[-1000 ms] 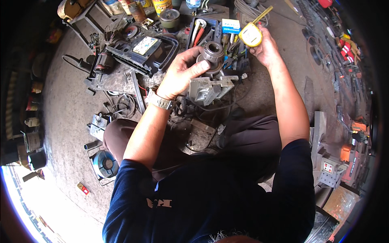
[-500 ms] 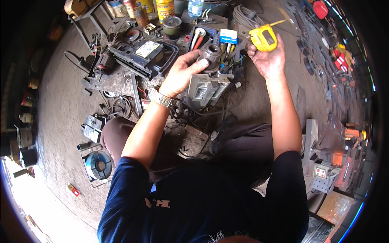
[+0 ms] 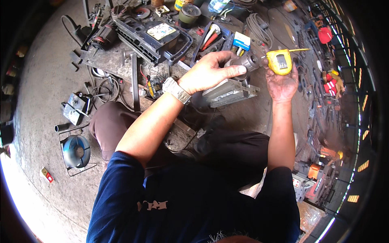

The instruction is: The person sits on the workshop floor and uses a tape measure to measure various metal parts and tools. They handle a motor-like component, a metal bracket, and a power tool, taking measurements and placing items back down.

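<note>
My left hand [image 3: 208,73], with a metal watch on its wrist, grips a grey metal part [image 3: 231,92]. The part has a round hollow collar [image 3: 250,61], with my thumb lying along it, and a flat rectangular plate with an opening below. To the right, my right hand [image 3: 282,88] is closed around a yellow tape measure [image 3: 278,63], palm up. A short length of its yellow blade [image 3: 299,50] sticks out to the right. The tape measure is close to the collar, though I cannot tell whether they touch.
Beyond my left hand lie a black case [image 3: 160,40], an open tool tray [image 3: 211,39] and a blue and white box [image 3: 242,41]. A coiled cable [image 3: 259,30] is on the floor behind. At left stands a wire spool [image 3: 77,151]; machines [image 3: 322,182] stand at right.
Both hands have shifted right in the picture, with the background moving too. The metal part has tilted so its collar points right, toward the tape measure. The tape measure has turned and come lower.
</note>
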`<action>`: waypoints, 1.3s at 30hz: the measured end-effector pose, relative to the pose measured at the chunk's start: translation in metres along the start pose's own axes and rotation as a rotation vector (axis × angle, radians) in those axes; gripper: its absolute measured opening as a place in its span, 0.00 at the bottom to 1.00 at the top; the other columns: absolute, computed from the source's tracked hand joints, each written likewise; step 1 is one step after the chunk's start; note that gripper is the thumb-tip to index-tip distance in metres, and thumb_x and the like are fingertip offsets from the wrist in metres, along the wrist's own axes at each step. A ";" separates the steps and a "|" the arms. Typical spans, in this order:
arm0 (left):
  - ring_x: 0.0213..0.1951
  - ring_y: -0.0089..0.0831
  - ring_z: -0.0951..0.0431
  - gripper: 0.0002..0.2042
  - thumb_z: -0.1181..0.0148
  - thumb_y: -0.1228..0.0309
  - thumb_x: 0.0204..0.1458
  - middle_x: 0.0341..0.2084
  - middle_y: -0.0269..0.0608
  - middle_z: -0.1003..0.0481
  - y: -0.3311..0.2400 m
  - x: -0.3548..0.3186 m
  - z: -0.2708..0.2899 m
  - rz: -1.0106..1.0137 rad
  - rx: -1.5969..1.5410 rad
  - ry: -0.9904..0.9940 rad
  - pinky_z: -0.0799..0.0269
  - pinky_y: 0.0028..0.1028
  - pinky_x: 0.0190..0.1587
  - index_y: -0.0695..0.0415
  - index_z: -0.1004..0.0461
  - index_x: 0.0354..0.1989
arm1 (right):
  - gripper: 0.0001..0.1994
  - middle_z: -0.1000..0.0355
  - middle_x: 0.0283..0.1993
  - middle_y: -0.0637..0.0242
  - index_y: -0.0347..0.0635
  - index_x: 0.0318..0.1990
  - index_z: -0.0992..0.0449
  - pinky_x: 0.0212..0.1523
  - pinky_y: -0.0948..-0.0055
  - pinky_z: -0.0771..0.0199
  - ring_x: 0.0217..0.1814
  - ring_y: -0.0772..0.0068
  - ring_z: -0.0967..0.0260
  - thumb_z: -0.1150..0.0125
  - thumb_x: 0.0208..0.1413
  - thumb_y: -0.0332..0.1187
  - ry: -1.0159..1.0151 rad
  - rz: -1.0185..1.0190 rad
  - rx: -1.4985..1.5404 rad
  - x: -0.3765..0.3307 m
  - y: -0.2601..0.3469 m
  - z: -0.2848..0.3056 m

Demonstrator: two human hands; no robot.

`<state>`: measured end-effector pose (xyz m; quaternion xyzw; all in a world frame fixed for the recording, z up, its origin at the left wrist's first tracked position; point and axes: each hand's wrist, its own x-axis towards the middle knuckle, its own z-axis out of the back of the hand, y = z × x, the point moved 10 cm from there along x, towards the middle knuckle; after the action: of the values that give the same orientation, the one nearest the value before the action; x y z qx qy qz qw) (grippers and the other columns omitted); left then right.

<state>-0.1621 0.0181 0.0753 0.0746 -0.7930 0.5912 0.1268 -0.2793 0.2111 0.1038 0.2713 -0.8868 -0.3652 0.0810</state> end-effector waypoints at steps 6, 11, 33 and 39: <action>0.37 0.22 0.23 0.25 0.30 0.52 0.54 0.32 0.39 0.19 0.009 0.003 0.008 0.024 0.012 -0.029 0.26 0.28 0.44 0.62 0.21 0.49 | 0.36 0.27 0.57 0.50 0.47 0.66 0.31 0.41 0.58 0.29 0.46 0.50 0.28 0.54 0.62 0.65 -0.058 0.021 -0.138 -0.023 -0.010 0.007; 0.38 0.22 0.22 0.25 0.30 0.53 0.55 0.34 0.39 0.18 0.001 0.005 0.006 -0.013 0.039 -0.024 0.26 0.27 0.46 0.62 0.21 0.50 | 0.37 0.27 0.57 0.47 0.41 0.63 0.30 0.53 0.50 0.29 0.52 0.46 0.28 0.56 0.63 0.65 -0.191 0.041 -0.074 -0.039 -0.020 0.021; 0.72 0.41 0.42 0.54 0.22 0.65 0.42 0.69 0.51 0.39 -0.014 -0.020 0.001 0.064 -0.279 0.247 0.50 0.39 0.73 0.66 0.52 0.75 | 0.23 0.25 0.55 0.61 0.33 0.60 0.26 0.61 0.75 0.34 0.57 0.77 0.30 0.34 0.59 0.31 0.034 0.292 -1.170 -0.113 0.023 -0.066; 0.71 0.43 0.41 0.52 0.24 0.66 0.42 0.69 0.52 0.39 -0.014 -0.021 0.002 0.077 -0.309 0.221 0.49 0.40 0.73 0.67 0.51 0.74 | 0.22 0.24 0.51 0.62 0.35 0.59 0.24 0.55 0.75 0.29 0.53 0.74 0.27 0.33 0.55 0.23 0.179 0.408 -1.419 -0.128 0.022 -0.092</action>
<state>-0.1385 0.0113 0.0810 -0.0416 -0.8580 0.4712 0.2001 -0.1494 0.2375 0.1921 0.0126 -0.4608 -0.8043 0.3750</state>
